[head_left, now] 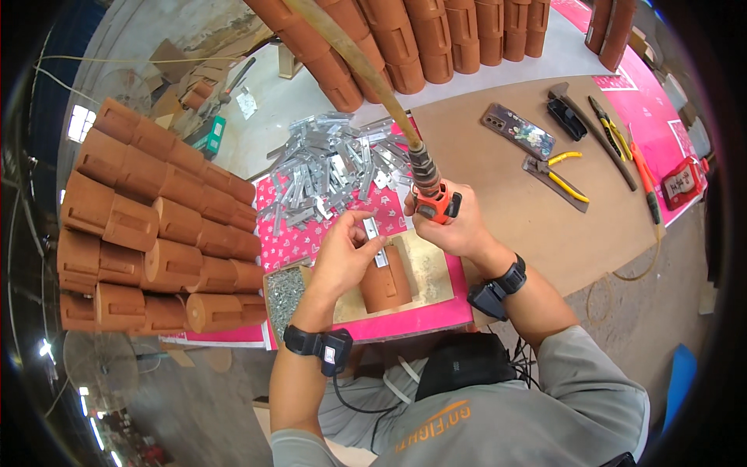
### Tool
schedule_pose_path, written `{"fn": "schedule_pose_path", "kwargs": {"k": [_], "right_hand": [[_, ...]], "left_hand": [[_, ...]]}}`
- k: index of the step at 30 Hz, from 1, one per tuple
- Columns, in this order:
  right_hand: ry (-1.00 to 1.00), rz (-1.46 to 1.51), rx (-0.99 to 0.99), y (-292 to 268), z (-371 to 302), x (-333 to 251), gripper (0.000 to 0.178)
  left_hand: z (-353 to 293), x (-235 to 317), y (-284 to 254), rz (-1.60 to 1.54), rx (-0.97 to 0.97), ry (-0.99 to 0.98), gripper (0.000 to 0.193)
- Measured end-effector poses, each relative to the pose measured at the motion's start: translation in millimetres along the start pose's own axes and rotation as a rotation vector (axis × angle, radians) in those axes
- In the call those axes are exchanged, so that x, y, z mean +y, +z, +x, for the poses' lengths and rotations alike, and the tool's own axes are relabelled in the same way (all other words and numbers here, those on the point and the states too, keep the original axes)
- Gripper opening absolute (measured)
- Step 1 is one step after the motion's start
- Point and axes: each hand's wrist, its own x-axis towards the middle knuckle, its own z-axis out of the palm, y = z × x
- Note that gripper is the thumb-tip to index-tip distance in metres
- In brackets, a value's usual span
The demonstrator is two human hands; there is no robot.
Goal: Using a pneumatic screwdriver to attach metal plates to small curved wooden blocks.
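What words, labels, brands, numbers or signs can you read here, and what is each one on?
I won't copy out printed words, but lettering shows here:
Grey shirt: large orange lettering, upside down in this view.
Red container at the right: print on a pale label, hard to make out.
Green box: markings too small to read.
White tag on the left wrist device: too small to read.
Red tool in the right hand: no lettering I can make out.
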Motion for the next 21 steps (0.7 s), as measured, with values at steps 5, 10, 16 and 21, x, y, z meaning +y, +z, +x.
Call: {"fn": "schedule_pose_path", "kwargs": {"k": [5,10,16,21], "right_hand": [[-0.019,0.007,0.003,-1,0,0,0.020],[-0.022,0.024,-0.010,0,1,1,0.021],[0.022,0.045,0.001,0,-1,5,0.021],[-0.005,0.018,-0.015,-1,0,3,0.020]], "left_hand": [[-1,-9,9,-0.009,-0.026,0.013,0.044],[-11,-23,15,-0.165,0.001,-0.047,0.039],[-28,-10,14,0.000,-0.034,-0.038,0.023],[-35,-13,15,0.043,0.015,0.005,0.035]]}}
